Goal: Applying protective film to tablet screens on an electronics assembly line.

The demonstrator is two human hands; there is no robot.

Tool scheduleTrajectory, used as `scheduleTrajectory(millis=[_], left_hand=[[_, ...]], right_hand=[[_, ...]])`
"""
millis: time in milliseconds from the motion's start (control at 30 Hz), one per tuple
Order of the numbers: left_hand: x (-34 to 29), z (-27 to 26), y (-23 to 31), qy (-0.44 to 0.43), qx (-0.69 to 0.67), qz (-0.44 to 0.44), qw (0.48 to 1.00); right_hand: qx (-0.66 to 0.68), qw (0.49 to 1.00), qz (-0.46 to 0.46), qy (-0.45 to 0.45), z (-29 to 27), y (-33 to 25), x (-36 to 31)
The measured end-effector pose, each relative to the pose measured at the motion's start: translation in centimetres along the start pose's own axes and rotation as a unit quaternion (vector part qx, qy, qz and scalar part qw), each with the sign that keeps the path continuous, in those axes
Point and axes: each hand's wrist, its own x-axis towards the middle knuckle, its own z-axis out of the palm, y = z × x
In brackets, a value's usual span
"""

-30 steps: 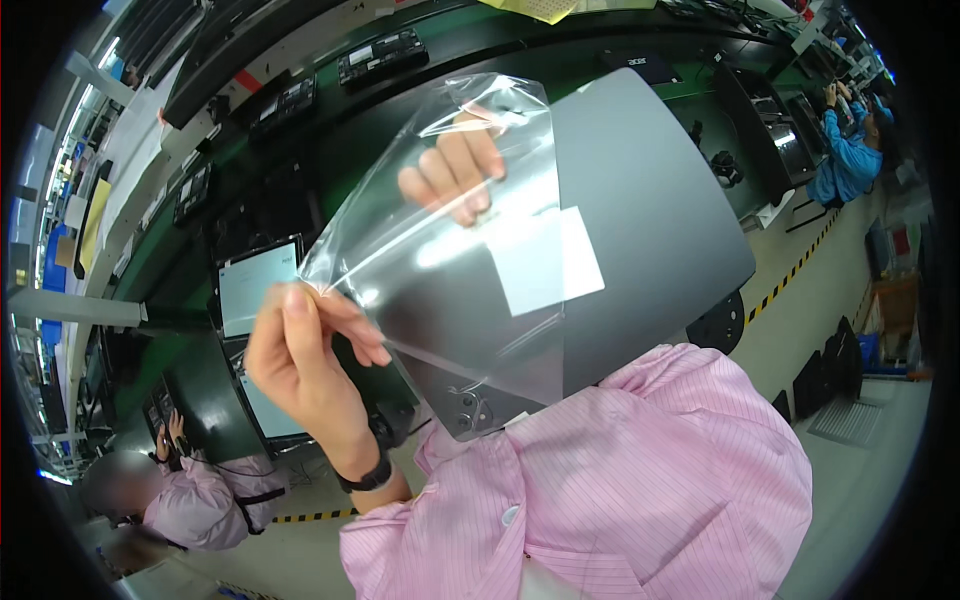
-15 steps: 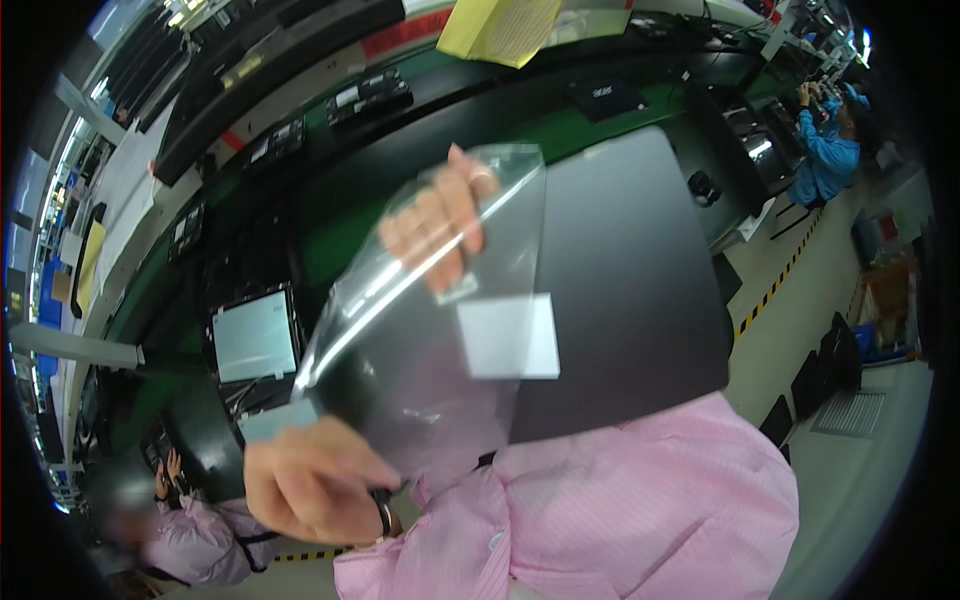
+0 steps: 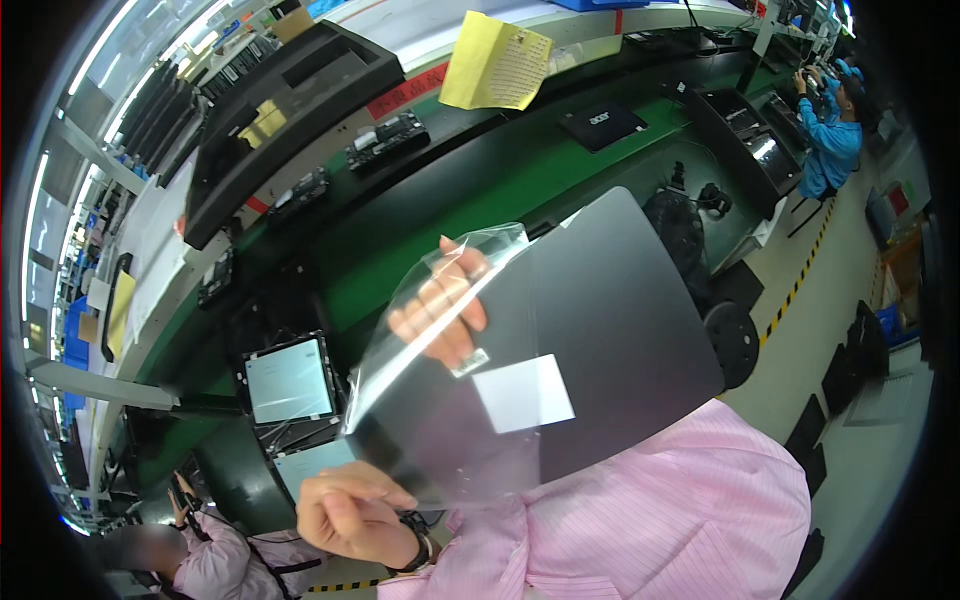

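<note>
A thin dark grey panel (image 3: 630, 330), like a laptop lid, is held tilted in front of my pink-sleeved body. Clear plastic film (image 3: 500, 465) lies over its left part, creased and shiny, and a white rectangular label (image 3: 523, 393) shows under or on it. My left hand (image 3: 350, 508), a dark band on its wrist, has its fingers closed at the film's lower left corner. My right hand (image 3: 440, 310) shows through the film, its fingers curled over the panel's far left edge; a small white tag (image 3: 470, 362) is by the fingertips. The right forearm is hidden behind the panel.
A green-topped bench (image 3: 480, 190) runs beyond the panel. On it are a screen unit (image 3: 290, 382), circuit assemblies (image 3: 385, 140) and a black panel (image 3: 603, 125). Yellow paper (image 3: 495, 62) hangs off the shelf. One co-worker (image 3: 245, 550) is lower left, another (image 3: 830, 135) far right.
The view has shifted, so bench, panel and hands sit lower in the picture. Both hands keep their holds on the film and the panel; the motion blur has lessened.
</note>
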Motion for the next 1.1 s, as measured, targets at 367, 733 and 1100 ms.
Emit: scheduleTrajectory(millis=[367,733,1100], left_hand=[[2.7,-8.5,-3.3,-0.068,0.032,-0.193,0.978],[9.2,-1.8,-5.6,-0.281,-0.099,-0.308,0.904],[8.7,-1.8,-5.8,-0.163,-0.054,-0.247,0.954]], right_hand=[[0.382,0.904,0.175,-0.082,-0.1,7.2,-4.1],[0.499,0.772,0.376,0.117,3.7,7.8,-6.4],[0.518,0.743,0.396,0.148,4.5,8.8,-7.4]])
